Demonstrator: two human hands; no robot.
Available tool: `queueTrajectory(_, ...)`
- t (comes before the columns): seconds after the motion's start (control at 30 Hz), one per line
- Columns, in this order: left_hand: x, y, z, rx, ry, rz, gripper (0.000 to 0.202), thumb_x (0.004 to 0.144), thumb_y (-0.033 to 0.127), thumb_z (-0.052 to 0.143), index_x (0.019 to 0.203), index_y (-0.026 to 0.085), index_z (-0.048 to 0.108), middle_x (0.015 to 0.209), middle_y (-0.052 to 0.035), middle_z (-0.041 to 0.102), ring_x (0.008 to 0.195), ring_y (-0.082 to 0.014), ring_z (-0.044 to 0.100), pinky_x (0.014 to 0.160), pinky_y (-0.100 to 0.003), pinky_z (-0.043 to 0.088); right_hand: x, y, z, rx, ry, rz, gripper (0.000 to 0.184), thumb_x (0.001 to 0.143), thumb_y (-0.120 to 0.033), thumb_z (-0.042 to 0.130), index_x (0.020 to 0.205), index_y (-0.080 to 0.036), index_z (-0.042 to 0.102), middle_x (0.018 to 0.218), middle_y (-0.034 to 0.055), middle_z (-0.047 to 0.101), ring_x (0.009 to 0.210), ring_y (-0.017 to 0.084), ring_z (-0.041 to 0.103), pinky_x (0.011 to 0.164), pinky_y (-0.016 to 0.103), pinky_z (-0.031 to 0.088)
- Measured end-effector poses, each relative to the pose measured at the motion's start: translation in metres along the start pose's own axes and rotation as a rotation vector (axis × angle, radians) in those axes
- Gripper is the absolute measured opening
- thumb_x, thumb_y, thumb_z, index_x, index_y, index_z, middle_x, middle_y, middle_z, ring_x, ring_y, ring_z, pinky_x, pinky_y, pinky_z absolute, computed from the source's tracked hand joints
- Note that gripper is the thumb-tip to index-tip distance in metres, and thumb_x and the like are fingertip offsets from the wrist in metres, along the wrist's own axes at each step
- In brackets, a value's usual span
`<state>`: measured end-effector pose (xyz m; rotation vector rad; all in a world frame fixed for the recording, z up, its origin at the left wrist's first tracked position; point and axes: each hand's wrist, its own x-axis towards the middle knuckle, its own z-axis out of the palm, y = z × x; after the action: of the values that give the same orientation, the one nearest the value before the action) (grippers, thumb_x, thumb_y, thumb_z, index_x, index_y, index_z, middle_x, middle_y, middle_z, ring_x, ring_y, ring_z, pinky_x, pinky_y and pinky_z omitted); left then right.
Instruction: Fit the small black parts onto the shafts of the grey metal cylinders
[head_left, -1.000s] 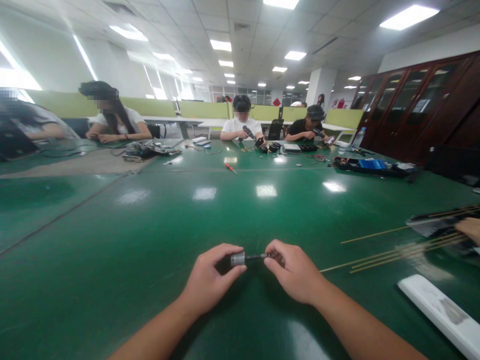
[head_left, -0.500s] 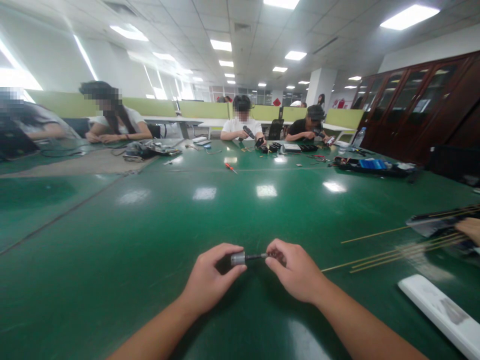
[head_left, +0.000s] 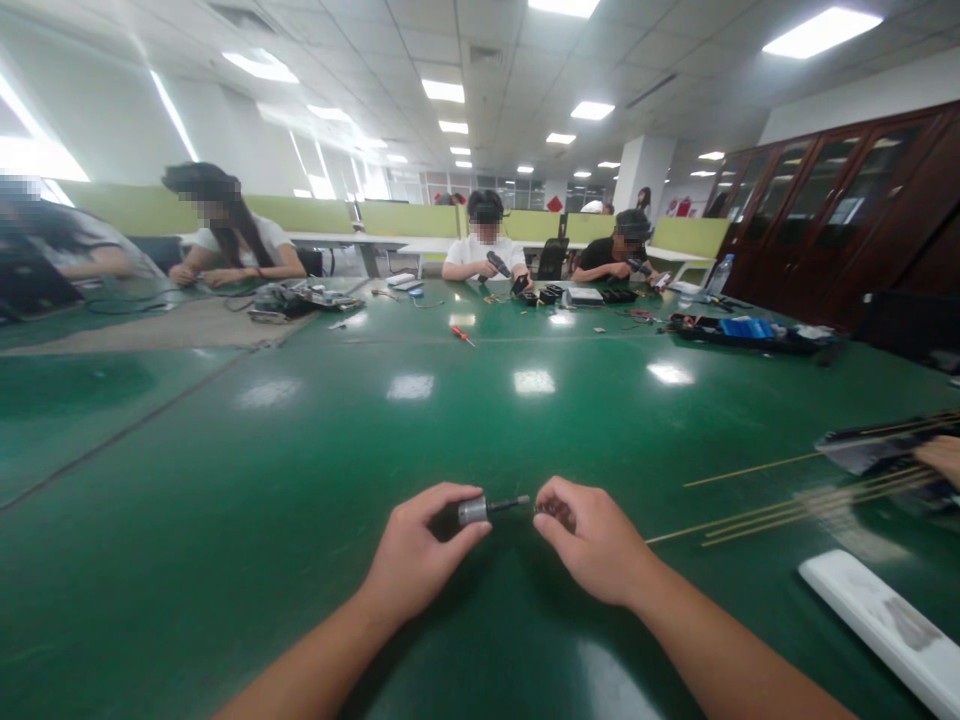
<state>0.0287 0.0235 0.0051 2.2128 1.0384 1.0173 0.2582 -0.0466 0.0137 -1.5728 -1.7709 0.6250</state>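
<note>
My left hand (head_left: 416, 550) is closed round a small silver cylinder with a dark shaft (head_left: 480, 508) that points right, held just above the green table (head_left: 315, 440). My right hand (head_left: 592, 540) is curled, its thumb and fingers pinched on a small dark part (head_left: 553, 511) that I cannot make out clearly. A short gap lies between the shaft's tip and that part. Both hands hover low at the table's near edge.
Thin brass rods (head_left: 780, 500) lie to the right, with a white bar (head_left: 877, 625) nearer me and another person's hand (head_left: 941, 455) on a dark object. A red screwdriver (head_left: 460, 335) lies mid-table. Several people work at the far side among tools and a black tray (head_left: 742, 333).
The shaft's tip was touching my right fingers; now the two hands have drawn slightly apart and the shaft is free of the right hand.
</note>
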Motion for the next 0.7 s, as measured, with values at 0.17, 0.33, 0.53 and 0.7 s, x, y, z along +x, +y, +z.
queueTrajectory(0.17, 0.004, -0.003, -0.003, 0.025, 0.046, -0.065, 0.027, 0.081, 0.04, 0.072, 0.102, 0.022, 0.073, 0.095, -0.0054, 0.073, 0.087, -0.0229, 0.068, 0.08, -0.036, 0.054, -0.001, -0.002, 0.004, 0.024, -0.033, -0.018, 0.006, 0.088, -0.023, 0.058, 0.091, -0.022, 0.064, 0.078, -0.0001, 0.069, 0.072, 0.016, 0.063, 0.065, 0.026, 0.041)
queueTrajectory(0.33, 0.008, -0.011, 0.001, -0.211, 0.081, -0.21, 0.041, 0.078, 0.047, 0.074, 0.105, 0.016, 0.07, 0.099, -0.0092, 0.075, 0.089, -0.0248, 0.072, 0.086, -0.039, 0.058, 0.001, 0.001, 0.006, 0.007, -0.016, -0.033, 0.007, 0.089, -0.024, 0.059, 0.092, -0.022, 0.064, 0.079, -0.0001, 0.069, 0.074, 0.017, 0.063, 0.066, 0.025, 0.042)
queueTrajectory(0.53, 0.015, 0.003, -0.013, -0.514, 0.279, -0.389, 0.069, 0.07, 0.049, 0.081, 0.125, 0.013, 0.063, 0.117, -0.0152, 0.072, 0.11, -0.03, 0.068, 0.105, -0.047, 0.049, 0.002, 0.001, 0.006, 0.005, -0.011, -0.051, 0.008, 0.09, -0.025, 0.058, 0.093, -0.021, 0.065, 0.081, 0.0006, 0.07, 0.073, 0.016, 0.063, 0.066, 0.025, 0.042)
queueTrajectory(0.7, -0.005, 0.016, -0.066, -0.475, 0.29, -0.459, 0.067, 0.06, 0.052, 0.087, 0.116, 0.018, 0.069, 0.112, -0.0096, 0.075, 0.111, -0.0298, 0.067, 0.108, -0.044, 0.048, 0.0, -0.003, 0.006, 0.007, -0.03, -0.072, 0.009, 0.09, -0.026, 0.058, 0.094, -0.021, 0.065, 0.083, 0.0014, 0.07, 0.075, 0.016, 0.063, 0.067, 0.025, 0.043)
